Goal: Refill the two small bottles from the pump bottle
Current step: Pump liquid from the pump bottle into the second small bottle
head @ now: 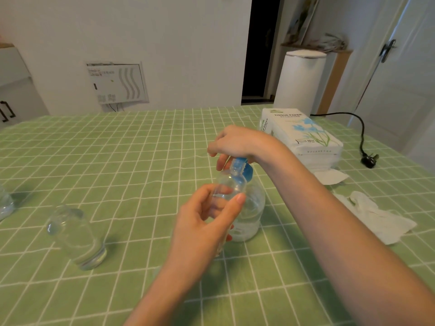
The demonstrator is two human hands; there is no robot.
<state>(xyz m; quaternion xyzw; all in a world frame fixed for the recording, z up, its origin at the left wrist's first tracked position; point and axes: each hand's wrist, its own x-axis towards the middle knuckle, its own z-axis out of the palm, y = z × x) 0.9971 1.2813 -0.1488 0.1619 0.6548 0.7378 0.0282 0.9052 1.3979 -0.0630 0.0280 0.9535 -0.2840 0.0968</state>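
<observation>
Between the left thumb and the curled fingers of the left hand [202, 222] sits a small clear bottle [229, 184], pinched round its body and lifted so its mouth is just under the nozzle of the blue pump head [243, 169]. Above those fingers the right hand [237, 142] covers the pump head, fingers bent down over its front. Behind the left fingertips the pump bottle [251, 212] stands on the green checked tablecloth [141, 161], partly full of clear liquid. The small bottle looks like thin, light plastic, probably smooth and slippery if wet, so a mid-body hold with gentle pressure should suit it; a hard squeeze might buckle it. The pump bottle seems heavier and steady under a downward press. Well to the left of both hands, a second small bottle [75, 236] stands untouched.
</observation>
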